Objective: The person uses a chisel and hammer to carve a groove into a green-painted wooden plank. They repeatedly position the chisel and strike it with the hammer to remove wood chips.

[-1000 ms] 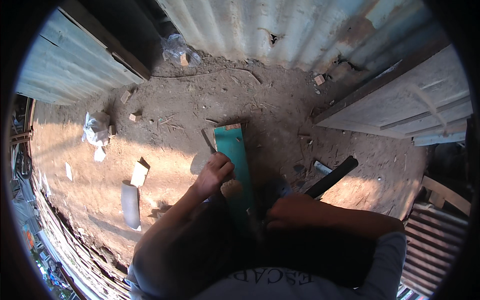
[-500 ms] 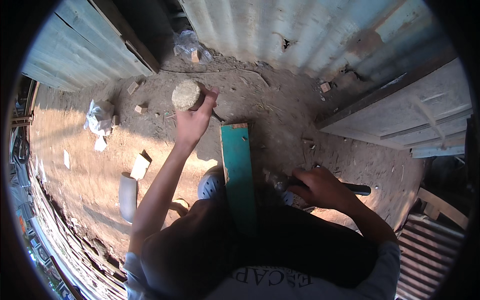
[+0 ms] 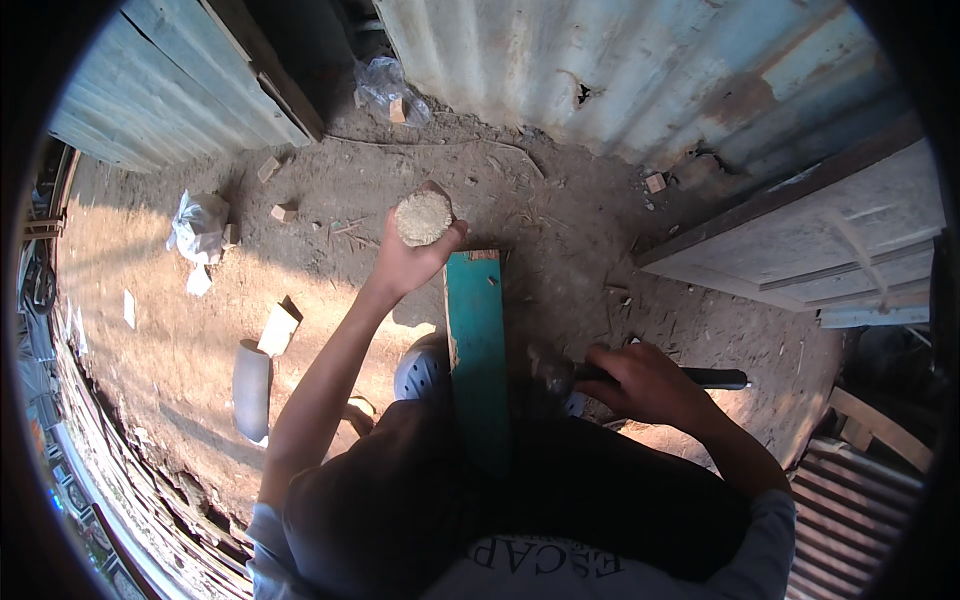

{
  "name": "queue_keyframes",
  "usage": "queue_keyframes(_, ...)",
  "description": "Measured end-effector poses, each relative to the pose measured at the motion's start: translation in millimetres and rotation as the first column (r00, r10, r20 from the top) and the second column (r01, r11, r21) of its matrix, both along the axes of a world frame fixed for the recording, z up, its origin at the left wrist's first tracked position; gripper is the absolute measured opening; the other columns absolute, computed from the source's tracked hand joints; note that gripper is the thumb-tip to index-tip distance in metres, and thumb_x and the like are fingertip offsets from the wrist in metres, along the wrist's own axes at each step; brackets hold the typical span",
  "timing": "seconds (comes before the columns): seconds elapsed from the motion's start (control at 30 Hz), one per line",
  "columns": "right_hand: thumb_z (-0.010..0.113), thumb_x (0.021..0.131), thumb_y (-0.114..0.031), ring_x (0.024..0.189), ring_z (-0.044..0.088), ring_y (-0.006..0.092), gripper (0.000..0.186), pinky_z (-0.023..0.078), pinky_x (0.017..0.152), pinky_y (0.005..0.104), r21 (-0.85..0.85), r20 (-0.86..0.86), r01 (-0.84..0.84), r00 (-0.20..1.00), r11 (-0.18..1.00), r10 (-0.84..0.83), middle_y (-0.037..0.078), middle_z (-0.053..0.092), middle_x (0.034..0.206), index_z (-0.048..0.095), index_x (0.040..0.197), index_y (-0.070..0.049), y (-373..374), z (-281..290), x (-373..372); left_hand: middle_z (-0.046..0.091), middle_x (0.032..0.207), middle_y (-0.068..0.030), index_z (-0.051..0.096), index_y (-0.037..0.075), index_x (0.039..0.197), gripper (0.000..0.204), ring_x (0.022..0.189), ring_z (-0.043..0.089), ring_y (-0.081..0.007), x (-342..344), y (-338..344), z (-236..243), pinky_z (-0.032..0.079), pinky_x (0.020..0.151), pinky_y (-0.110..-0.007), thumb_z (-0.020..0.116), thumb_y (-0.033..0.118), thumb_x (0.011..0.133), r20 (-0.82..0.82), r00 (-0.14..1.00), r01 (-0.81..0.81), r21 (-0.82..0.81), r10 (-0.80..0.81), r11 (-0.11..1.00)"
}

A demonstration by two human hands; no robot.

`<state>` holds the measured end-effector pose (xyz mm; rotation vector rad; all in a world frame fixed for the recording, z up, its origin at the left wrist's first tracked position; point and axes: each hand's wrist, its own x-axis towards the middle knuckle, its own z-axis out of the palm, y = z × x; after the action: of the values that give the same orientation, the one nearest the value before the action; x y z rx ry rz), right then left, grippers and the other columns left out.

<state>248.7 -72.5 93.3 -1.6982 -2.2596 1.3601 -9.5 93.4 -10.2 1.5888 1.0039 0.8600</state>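
The left hand (image 3: 408,258) grips a round-ended tool (image 3: 424,218) beside the green board's (image 3: 475,330) far left corner; the right hand (image 3: 637,380) clasps a hammer (image 3: 718,378) off the board's right edge. The white bag's (image 3: 200,220) contents are hidden.

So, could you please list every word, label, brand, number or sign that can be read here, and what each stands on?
Shirt: large dark capitals, upside down in this view; wording withheld. Smaller lettering beside them is too blurred to read.
Board: no writing visible.
Black handle: none readable.
Left-edge clutter: too small and blurred to tell.
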Motion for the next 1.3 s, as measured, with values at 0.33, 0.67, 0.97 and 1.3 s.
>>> queue_keyframes(0.33, 0.066, 0.089, -0.030, 0.069, 0.065, 0.0364, 0.030, 0.049, 0.064, 0.0445, 0.043, 0.004, -0.010, 1.000, 0.999, 0.010, 0.018, 0.064, 0.070, 0.058, 0.089, -0.001, -2, -2, 1, 0.057, 0.072, -0.0026, 0.055, 0.004, 0.084, 0.017, 0.069, 0.055, -0.0112, 12, -2, 23, 0.046, 0.065, -0.028, 0.070, 0.009, 0.080, -0.016, 0.999, 0.029, -0.002, -0.029, 1.000)
queue_keyframes(0.67, 0.068, 0.085, -0.018, 0.061, 0.063, 0.0343, 0.021, 0.046, 0.056, 0.0399, 0.104, -0.002, 0.180, 0.984, 0.978, -0.181, 0.016, 0.061, 0.065, 0.057, 0.086, 0.000, -14, 1, 32, 0.059, 0.071, -0.0151, 0.047, -0.006, 0.116, 0.040, 0.071, 0.065, -0.0236, 50, 16, 50, 0.053, 0.072, -0.039, 0.065, 0.013, 0.086, -0.157, 0.901, 0.426, 0.138, -0.405, 0.894)
queue_keyframes(0.97, 0.056, 0.097, -0.025, 0.049, 0.042, 0.0059, 0.028, 0.031, 0.045, 0.0261, 0.058, -0.339, 0.797, 0.582, 0.601, -0.739, -0.001, 0.044, 0.055, 0.052, 0.081, -0.002, -70, -65, 31, 0.066, 0.088, -0.0201, 0.052, 0.000, 0.120, 0.047, 0.082, 0.067, -0.0355, 143, -32, 7, 0.053, 0.072, -0.039, 0.070, 0.009, 0.078, -0.121, 0.812, 0.584, 0.175, -0.571, 0.793)
queue_keyframes(1.3, 0.045, 0.101, -0.038, 0.040, 0.029, 0.0041, 0.037, 0.023, 0.038, 0.0225, 0.039, -0.428, 0.975, 0.216, 0.221, -0.877, -0.004, 0.033, 0.052, 0.043, 0.076, -0.011, -100, -90, 60, 0.066, 0.079, -0.0197, 0.051, 0.000, 0.120, 0.054, 0.077, 0.066, -0.0367, 163, -55, -7, 0.054, 0.069, -0.045, 0.070, 0.018, 0.073, -0.239, 0.832, 0.548, 0.216, -0.500, 0.808)
